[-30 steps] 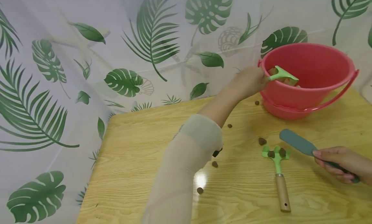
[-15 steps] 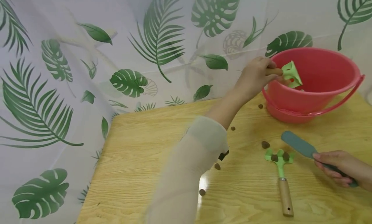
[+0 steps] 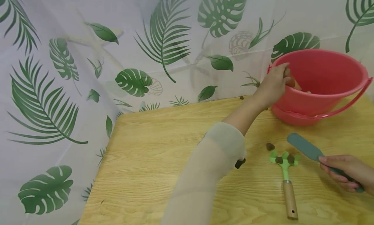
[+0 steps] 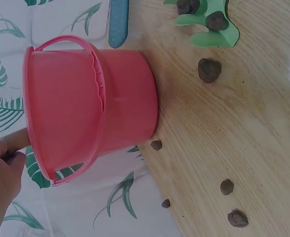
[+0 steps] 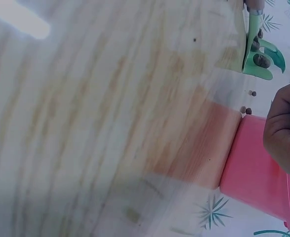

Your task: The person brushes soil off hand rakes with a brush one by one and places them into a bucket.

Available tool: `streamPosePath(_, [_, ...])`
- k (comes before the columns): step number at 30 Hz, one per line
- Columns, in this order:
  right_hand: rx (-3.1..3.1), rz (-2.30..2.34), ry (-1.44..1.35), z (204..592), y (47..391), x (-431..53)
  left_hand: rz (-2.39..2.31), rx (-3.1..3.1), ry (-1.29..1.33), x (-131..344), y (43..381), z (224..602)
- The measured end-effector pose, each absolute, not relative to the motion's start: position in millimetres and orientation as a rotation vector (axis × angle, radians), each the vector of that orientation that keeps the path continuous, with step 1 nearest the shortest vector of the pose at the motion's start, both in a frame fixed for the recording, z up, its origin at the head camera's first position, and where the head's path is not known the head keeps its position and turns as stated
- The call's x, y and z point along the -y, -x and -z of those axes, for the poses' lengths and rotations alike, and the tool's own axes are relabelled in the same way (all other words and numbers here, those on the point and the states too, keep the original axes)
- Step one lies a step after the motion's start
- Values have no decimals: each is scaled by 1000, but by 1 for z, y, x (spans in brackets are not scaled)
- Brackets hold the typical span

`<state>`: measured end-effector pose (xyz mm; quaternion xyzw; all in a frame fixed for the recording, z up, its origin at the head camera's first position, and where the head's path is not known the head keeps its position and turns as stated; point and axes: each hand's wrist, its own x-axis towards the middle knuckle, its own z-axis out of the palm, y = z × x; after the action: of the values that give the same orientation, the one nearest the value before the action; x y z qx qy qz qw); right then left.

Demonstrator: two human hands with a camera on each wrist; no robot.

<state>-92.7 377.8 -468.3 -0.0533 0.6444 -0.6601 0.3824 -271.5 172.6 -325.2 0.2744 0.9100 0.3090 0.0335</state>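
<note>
My left hand (image 3: 276, 85) is at the left rim of a pink bucket (image 3: 305, 103), gripping a wooden handle (image 4: 17, 140) that slopes down into it. The tool's green head is hidden inside the bucket. My right hand (image 3: 346, 173) holds the grip of a teal flat-bladed tool (image 3: 304, 146) above the table, its blade pointing at the bucket. Just left of that blade, a hand rake (image 3: 284, 166) with green prongs and a wooden handle lies on the table. Brown clumps rest on its prongs, and another clump (image 3: 270, 146) sits beside them.
Several brown clumps, such as one clump (image 4: 227, 186), are scattered on the wooden table (image 3: 146, 153) near the bucket. The bucket's handle (image 3: 350, 101) hangs down at the front right. A leaf-patterned cloth (image 3: 187, 72) stands right behind the table.
My left hand has tipped the green tool's head down into the bucket, from over the rim to out of sight. My right hand keeps its hold with little movement. The head view has shifted slightly.
</note>
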Motion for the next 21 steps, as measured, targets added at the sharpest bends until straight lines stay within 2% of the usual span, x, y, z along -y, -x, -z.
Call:
streamPosePath(11, [-1704, 1673, 102, 464, 99, -385, -915, -2820, -829, -153, 267, 328])
streamPosePath(21, [-1696, 1684, 131, 463, 105, -392, -857, -2809, -857, -121, 264, 348])
